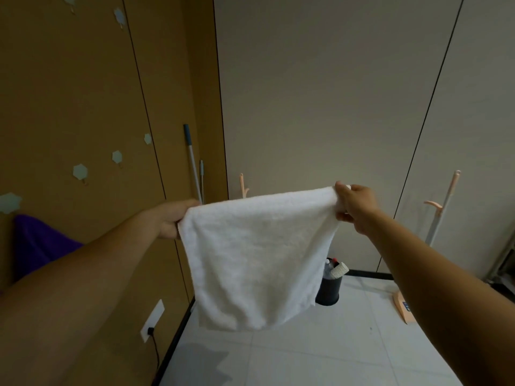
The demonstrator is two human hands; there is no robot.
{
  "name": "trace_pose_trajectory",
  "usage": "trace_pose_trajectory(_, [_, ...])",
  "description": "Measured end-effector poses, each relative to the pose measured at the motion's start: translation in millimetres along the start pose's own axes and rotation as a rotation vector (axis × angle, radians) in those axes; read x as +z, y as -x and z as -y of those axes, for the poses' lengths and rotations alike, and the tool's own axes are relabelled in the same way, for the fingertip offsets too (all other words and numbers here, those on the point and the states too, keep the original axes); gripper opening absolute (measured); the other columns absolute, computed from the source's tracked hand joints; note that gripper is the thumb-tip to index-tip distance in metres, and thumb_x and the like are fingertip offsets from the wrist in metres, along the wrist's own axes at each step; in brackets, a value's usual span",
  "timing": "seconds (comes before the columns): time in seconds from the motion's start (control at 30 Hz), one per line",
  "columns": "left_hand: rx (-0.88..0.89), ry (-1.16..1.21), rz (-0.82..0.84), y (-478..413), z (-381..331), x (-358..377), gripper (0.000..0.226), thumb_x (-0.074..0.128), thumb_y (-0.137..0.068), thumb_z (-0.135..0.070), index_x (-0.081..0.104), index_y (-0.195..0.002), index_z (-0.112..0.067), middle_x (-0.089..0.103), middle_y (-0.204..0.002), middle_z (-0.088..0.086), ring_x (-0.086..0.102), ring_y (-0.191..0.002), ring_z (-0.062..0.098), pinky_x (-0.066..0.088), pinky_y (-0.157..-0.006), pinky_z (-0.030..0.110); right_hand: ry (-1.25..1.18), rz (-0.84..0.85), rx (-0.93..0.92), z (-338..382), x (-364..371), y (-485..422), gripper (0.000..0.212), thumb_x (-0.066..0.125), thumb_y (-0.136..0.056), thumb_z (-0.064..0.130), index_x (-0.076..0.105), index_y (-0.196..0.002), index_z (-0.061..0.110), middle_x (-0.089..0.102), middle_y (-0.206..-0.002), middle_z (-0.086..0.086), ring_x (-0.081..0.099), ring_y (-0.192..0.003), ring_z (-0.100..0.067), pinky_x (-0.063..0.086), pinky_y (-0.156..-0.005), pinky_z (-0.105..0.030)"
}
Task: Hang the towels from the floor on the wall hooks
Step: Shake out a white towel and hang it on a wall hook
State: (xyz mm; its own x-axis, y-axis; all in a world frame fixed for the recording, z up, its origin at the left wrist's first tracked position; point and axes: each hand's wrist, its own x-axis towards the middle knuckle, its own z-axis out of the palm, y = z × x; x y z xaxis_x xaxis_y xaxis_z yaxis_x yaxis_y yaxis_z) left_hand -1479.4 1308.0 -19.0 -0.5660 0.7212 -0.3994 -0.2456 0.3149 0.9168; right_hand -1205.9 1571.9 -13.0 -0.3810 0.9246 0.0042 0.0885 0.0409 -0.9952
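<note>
A white towel (256,257) hangs spread out in the air in front of me. My left hand (174,218) grips its upper left corner and my right hand (355,208) pinches its upper right corner. The brown wall on the left carries several pale hexagonal hooks (80,171), one row at mid height and more near the top. A purple towel (39,243) hangs at the far left below the lowest hook (9,202); my left forearm covers its lower part.
Two mop handles (192,162) lean in the corner. A black bin (330,286) with bottles and a paper cup stands on the white tiled floor. A pink and white coat stand (443,210) rises at the right. A wall socket (152,320) with a cable sits low on the left wall.
</note>
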Motion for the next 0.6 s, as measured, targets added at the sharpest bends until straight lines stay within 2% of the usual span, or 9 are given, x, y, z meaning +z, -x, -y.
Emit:
trace_pose_trajectory(0.03, [-0.013, 0.074, 0.012, 0.4, -0.1, 1.6, 0.042, 0.058, -0.094, -0.031, 0.057, -0.128, -0.006, 0.061, -0.126, 0.018, 0.062, -0.103, 0.030, 0.056, -0.083, 0.043, -0.023, -0.002, 0.010, 1.1, 0.3, -1.3, 0.030, 0.059, -0.094, 0.036, 0.059, -0.105, 0.007, 0.056, -0.094, -0.008, 0.056, -0.074, -0.022, 0.055, -0.056, -0.033])
trace_pose_trajectory(0.1, [-0.008, 0.165, 0.070, 3.4, -2.8, 2.1, 0.047, 0.061, -0.091, -0.035, 0.056, -0.126, -0.005, 0.061, -0.124, 0.018, 0.061, -0.105, 0.029, 0.056, -0.084, 0.044, -0.078, 0.028, 0.043, 3.0, -0.6, -3.1, 0.030, 0.061, -0.094, 0.034, 0.059, -0.101, 0.005, 0.057, -0.091, -0.010, 0.059, -0.071, -0.024, 0.057, -0.059, -0.033])
trace_pose_trajectory(0.2, [0.091, 0.120, 0.082, 10.7, -9.0, -3.3, 0.034, 0.061, -0.090, -0.023, 0.060, -0.117, -0.002, 0.060, -0.122, 0.018, 0.063, -0.101, 0.030, 0.051, -0.089, 0.045, -0.123, 0.142, 0.099, 3.9, -4.5, -2.8, 0.026, 0.068, -0.090, 0.020, 0.060, -0.102, -0.001, 0.056, -0.095, -0.013, 0.060, -0.075, -0.025, 0.060, -0.057, -0.030])
trace_pose_trajectory(0.27, [0.164, 0.049, 0.009, 12.6, -10.4, -6.0, 0.016, 0.059, -0.091, -0.011, 0.060, -0.106, -0.006, 0.054, -0.125, 0.015, 0.060, -0.104, 0.029, 0.050, -0.089, 0.045, -0.100, 0.191, 0.119, 4.2, -7.0, -2.3, 0.027, 0.068, -0.088, 0.010, 0.059, -0.108, -0.004, 0.054, -0.099, -0.014, 0.060, -0.077, -0.027, 0.060, -0.062, -0.032])
trace_pose_trajectory(0.37, [0.245, -0.041, -0.180, 9.0, -10.5, -4.5, 0.032, 0.056, -0.093, -0.002, 0.056, -0.125, -0.009, 0.051, -0.130, 0.011, 0.053, -0.115, 0.028, 0.046, -0.097, 0.041, -0.123, 0.136, 0.049, 9.5, -10.4, -3.8, 0.018, 0.067, -0.088, 0.008, 0.060, -0.102, -0.002, 0.055, -0.099, -0.015, 0.059, -0.077, -0.025, 0.057, -0.066, -0.033])
trace_pose_trajectory(0.47, [0.321, -0.064, -0.332, 8.4, -11.1, 2.4, 0.019, 0.056, -0.094, -0.004, 0.066, -0.107, -0.013, 0.060, -0.123, 0.012, 0.055, -0.115, 0.029, 0.043, -0.104, 0.044, -0.111, 0.113, -0.079, 10.2, -10.0, -2.1, 0.012, 0.063, -0.093, 0.020, 0.063, -0.094, 0.008, 0.057, -0.095, -0.013, 0.058, -0.074, -0.021, 0.054, -0.061, -0.032])
trace_pose_trajectory(0.53, [0.348, -0.068, -0.387, 11.7, -10.4, 3.7, 0.017, 0.055, -0.095, -0.006, 0.068, -0.100, -0.016, 0.061, -0.117, 0.011, 0.057, -0.109, 0.028, 0.047, -0.099, 0.044, 0.059, 0.142, -0.095, -1.2, -9.4, 1.8, 0.020, 0.056, -0.097, 0.027, 0.064, -0.098, 0.009, 0.055, -0.087, -0.012, 0.055, -0.067, -0.020, 0.053, -0.057, -0.032])
trace_pose_trajectory(0.6, [0.360, -0.077, -0.404, 15.0, -8.2, 3.7, 0.018, 0.052, -0.097, -0.008, 0.068, -0.100, -0.016, 0.062, -0.111, 0.009, 0.058, -0.098, 0.026, 0.052, -0.081, 0.038, 0.237, 0.148, -0.062, -13.9, -10.8, 1.8, 0.027, 0.050, -0.100, 0.027, 0.063, -0.103, 0.004, 0.055, -0.085, -0.015, 0.053, -0.066, -0.021, 0.052, -0.059, -0.034])
